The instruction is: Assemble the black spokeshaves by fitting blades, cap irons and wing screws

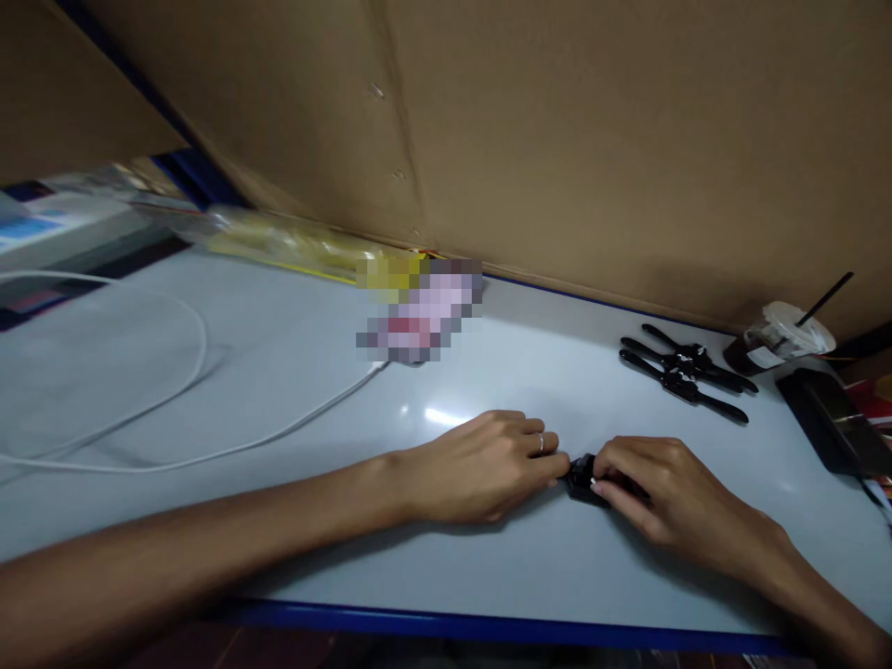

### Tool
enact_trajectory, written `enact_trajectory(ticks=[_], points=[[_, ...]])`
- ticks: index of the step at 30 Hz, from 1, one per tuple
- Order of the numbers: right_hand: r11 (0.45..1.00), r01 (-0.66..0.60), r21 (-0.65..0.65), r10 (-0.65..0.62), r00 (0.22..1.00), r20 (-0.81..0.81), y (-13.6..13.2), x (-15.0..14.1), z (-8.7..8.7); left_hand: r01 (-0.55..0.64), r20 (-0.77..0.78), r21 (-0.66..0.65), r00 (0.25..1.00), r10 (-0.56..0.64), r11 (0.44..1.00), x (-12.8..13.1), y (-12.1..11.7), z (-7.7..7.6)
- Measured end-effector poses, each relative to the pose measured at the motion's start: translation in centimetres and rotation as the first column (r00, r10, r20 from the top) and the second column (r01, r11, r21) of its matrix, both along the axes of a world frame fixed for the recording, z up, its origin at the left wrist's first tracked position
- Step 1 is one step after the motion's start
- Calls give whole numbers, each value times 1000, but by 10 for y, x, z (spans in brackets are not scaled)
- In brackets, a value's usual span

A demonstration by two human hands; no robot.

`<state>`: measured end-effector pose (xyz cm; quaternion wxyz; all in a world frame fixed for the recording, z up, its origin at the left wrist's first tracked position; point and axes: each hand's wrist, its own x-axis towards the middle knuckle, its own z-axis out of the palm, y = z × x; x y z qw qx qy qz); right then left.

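Observation:
A black spokeshave lies low over the white table between my two hands. My left hand, a ring on one finger, is closed around its left end and hides that handle. At the blade part, the thumb and fingers of my right hand pinch close together, covering the right handle. Whether a small part sits between those fingertips I cannot tell. Beyond my right hand, more black spokeshaves rest side by side, their handles pointing outward.
At the back right stands a plastic cup with a black straw, beside a dark flat box. A blurred-out pinkish object has a white cable running left. Yellowish plastic wrapping lies along the cardboard wall.

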<state>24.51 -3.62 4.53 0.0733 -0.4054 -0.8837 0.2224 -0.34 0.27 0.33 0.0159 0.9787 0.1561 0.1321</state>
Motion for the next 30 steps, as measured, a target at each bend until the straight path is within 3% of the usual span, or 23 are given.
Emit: enact_trajectory(ticks=[4, 8, 14, 16, 20, 22, 24, 26, 30], points=[[996, 79, 48, -75, 994, -77, 2, -3, -7, 5, 2, 8, 1000, -5, 1000, 0, 0, 0], [988, 154, 6, -152, 982, -113, 4, -2, -10, 1, 11, 12, 1000, -1, 1000, 0, 0, 1], [992, 76, 98, -63, 989, -132, 4, -3, -12, 2, 3, 11, 1000, -2, 1000, 0, 0, 1], [989, 113, 93, -95, 979, -181, 3, -7, -13, 6, 9, 13, 1000, -6, 1000, 0, 0, 1], [948, 258, -185, -300, 919, -257, 6, -11, -14, 10, 17, 15, 1000, -10, 1000, 0, 0, 1], [902, 282, -326, -375, 886, -273, 10, -10, -14, 10, 19, 14, 1000, -10, 1000, 0, 0, 1], [878, 284, -384, -402, 873, -275, 13, -8, -14, 10, 14, 17, 1000, -10, 1000, -1, 0, 1], [891, 283, -354, -385, 886, -259, 15, -7, -14, 6, 6, 18, 1000, -6, 1000, -1, 0, 1], [953, 263, -150, -289, 938, -192, 12, -7, -14, 5, -13, 14, 1000, -5, 1000, -1, -1, 1]])
